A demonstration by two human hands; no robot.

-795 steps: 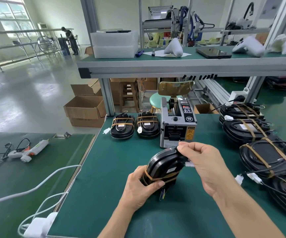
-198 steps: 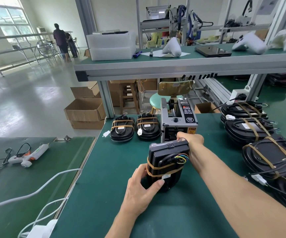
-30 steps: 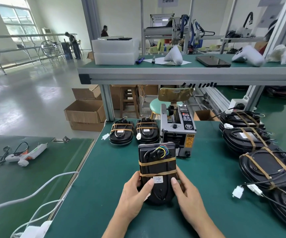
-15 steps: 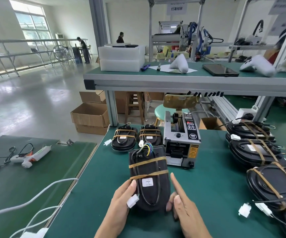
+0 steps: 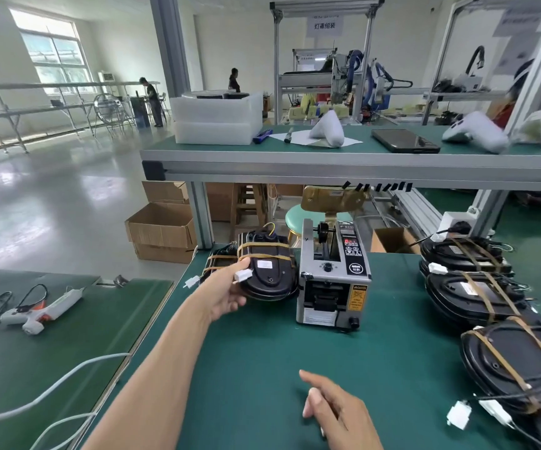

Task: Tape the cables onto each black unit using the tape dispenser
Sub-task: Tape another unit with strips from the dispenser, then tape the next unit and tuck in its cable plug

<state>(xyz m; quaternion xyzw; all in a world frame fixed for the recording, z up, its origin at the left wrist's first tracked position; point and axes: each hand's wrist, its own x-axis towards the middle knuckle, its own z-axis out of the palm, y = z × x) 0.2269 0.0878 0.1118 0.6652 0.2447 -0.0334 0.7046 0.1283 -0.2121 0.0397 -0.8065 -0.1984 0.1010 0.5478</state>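
Observation:
My left hand (image 5: 226,295) grips a black unit (image 5: 270,271) by its left edge, with its white connector under my thumb, and holds it far out at the table's back, just left of the grey tape dispenser (image 5: 332,274). Brown tape bands cross the unit and coloured wires stick out of its top. It covers the taped units at the back; one of them (image 5: 218,259) peeks out on its left. My right hand (image 5: 334,412) hovers low over the green mat near me, fingers relaxed, holding nothing.
Several larger black units (image 5: 477,290) bound with brown tape are stacked along the right side, white connectors (image 5: 457,415) trailing from them. A glue gun (image 5: 40,313) and white cables lie on the left table. A shelf (image 5: 327,164) overhangs the back.
My left hand has carried the taped unit from the near middle out to the back left of the dispenser. My right hand has let go of it and stayed near me.

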